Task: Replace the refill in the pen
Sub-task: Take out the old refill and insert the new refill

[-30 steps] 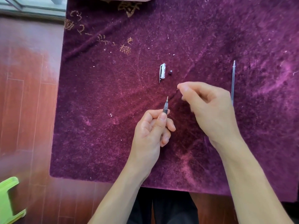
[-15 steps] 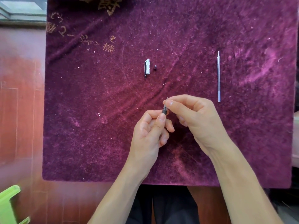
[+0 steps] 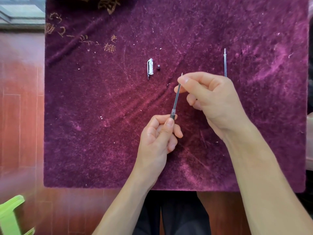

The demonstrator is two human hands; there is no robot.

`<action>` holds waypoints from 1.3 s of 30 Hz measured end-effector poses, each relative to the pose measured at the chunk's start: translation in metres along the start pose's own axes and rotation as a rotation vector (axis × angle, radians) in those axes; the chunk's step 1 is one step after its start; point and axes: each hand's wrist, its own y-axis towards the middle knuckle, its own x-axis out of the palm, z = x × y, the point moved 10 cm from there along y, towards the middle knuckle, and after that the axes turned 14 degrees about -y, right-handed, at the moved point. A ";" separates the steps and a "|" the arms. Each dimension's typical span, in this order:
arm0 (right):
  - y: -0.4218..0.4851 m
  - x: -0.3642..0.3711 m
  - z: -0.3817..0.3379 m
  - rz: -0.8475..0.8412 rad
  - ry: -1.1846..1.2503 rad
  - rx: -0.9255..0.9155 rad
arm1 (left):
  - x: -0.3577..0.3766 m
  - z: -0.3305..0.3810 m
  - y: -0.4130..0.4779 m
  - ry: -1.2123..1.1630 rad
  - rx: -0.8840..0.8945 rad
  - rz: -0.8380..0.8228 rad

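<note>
Setting: A view from above onto a dark purple velvet cloth (image 3: 84, 133) spread over a reddish wooden table (image 3: 22, 116). Two bare forearms reach in from the cloth's near edge.
Left hand: The left hand (image 3: 157, 138) sits near the middle of the cloth, a little toward the near edge. Its fingers are clenched round a dark grey pen barrel (image 3: 172, 115). Only the barrel's ribbed top end shows above thumb and forefinger (the rest is hidden inside the fist).
Refill: A thin grey refill (image 3: 177, 97) rises out of the barrel's open end. It slants away and slightly rightward, with its fine tip pointing toward the far edge.
Right hand: The right hand (image 3: 215, 102), just beyond and to the right of the left, pinches the refill near its tip between thumb and forefinger. The remaining fingers curl loosely under the palm.
Spare refill: A clear spare refill (image 3: 225, 63) lies flat toward the cloth's right edge, parallel to it. Its near end is hidden behind the right hand's knuckles.
Pen cap: A clear pen cap (image 3: 150, 68) with a clip lies flat on the cloth, beyond the hands and to their left.
Small part: A tiny black round piece (image 3: 158, 67) rests just beside the cap on its right, not touching it.
Cloth markings: Gold embroidered characters (image 3: 110, 46) run toward the far left corner, too small to read.
Table, near left corner: A bright green plastic object (image 3: 8, 216) is cut off by the frame.
</note>
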 end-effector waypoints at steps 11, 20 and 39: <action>0.032 -0.050 -0.018 0.271 0.010 0.005 | 0.004 0.002 -0.003 0.009 -0.003 -0.009; 0.055 -0.077 -0.030 0.399 -0.591 0.012 | 0.016 0.008 0.003 0.019 0.019 -0.030; 0.075 -0.075 -0.037 0.410 -0.817 -0.015 | 0.025 0.007 0.012 0.032 0.009 -0.041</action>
